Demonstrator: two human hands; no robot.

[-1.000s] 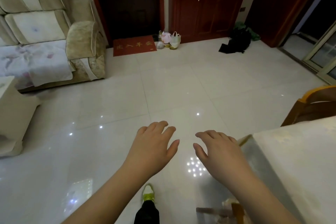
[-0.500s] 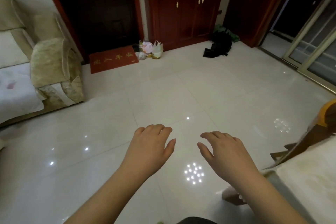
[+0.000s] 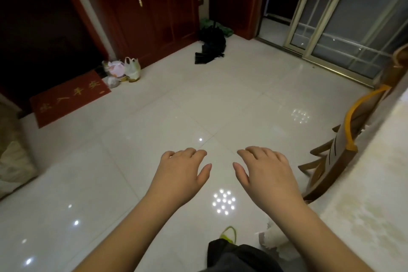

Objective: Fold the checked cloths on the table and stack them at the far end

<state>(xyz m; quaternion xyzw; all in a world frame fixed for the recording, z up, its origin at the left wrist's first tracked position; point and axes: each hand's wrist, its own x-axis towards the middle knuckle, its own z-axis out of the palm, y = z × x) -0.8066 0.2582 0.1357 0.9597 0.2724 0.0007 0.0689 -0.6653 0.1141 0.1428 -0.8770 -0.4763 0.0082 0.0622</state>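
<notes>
Head: both hands (image 3: pixel 183 174) (image 3: pixel 268 174) empty, table (image 3: pixel 364 216) right.

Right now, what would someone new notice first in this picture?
Two bare hands, the left hand and the right hand, held out empty over the glossy white tiled floor in the middle. Beyond them, a red doormat with gold writing lies at the far left, and a black heap of cloth lies by the dark red cabinets.
</notes>
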